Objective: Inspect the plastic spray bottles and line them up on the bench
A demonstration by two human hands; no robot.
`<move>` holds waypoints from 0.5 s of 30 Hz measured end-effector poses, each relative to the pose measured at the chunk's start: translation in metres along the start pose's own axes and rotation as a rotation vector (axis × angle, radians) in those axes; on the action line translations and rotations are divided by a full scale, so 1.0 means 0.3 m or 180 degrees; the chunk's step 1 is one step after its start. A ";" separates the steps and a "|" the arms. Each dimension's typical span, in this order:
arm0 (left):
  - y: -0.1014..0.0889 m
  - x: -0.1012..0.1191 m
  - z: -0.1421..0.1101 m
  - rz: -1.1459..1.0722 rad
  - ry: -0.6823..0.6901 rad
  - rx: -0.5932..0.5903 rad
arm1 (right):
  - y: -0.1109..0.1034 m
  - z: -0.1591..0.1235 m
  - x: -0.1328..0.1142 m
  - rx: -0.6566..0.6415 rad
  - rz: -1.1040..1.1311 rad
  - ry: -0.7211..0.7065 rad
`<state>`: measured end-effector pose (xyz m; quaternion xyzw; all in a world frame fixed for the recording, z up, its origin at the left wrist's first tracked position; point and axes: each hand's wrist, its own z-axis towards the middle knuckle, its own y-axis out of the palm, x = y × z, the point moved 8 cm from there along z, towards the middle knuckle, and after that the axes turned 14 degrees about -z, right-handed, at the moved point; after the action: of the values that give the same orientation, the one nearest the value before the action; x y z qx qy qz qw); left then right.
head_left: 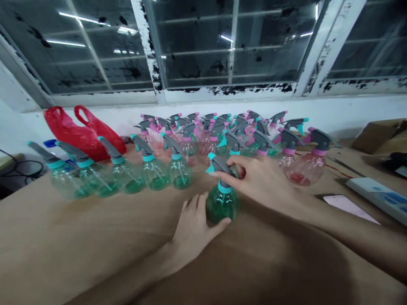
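Note:
A small green spray bottle (221, 204) with a grey trigger head and teal collar stands on the brown table (79, 245) in front of me. My left hand (193, 224) wraps round its round body from the left, thumb under the front. My right hand (257, 178) is closed on the grey trigger head from the right. A row of several more green bottles (152, 171) stands to the left behind it.
A crowd of pink and green spray bottles (222, 135) fills the back of the table under the windows. A red plastic bag (79, 133) lies at the back left. A cardboard box (381, 135), a white paper (349, 207) and a light panel (378, 197) sit at the right.

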<state>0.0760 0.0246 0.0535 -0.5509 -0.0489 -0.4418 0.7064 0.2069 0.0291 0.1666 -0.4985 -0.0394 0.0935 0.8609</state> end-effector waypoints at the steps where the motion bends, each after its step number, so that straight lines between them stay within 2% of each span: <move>1: 0.005 0.002 -0.002 -0.0028 0.0017 0.0010 | -0.001 -0.010 0.023 0.0024 0.0079 0.0040; 4: 0.023 0.007 -0.004 -0.0190 0.0055 0.0028 | 0.010 -0.040 0.093 0.0028 0.0493 0.0025; 8: 0.070 0.034 0.001 -0.0410 0.0170 -0.0090 | 0.067 -0.089 0.129 -0.0080 0.1315 -0.0438; 12: 0.130 0.070 0.016 -0.0335 0.0300 -0.0147 | 0.155 -0.133 0.154 -0.0084 0.1861 -0.0404; 15: 0.162 0.090 0.031 -0.0358 0.0398 -0.0124 | 0.194 -0.140 0.171 -0.0001 0.2314 -0.0159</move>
<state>0.1291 0.0169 0.0365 -0.5322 -0.0269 -0.5153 0.6712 0.2570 0.0319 0.0939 -0.4776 0.1194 0.4055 0.7702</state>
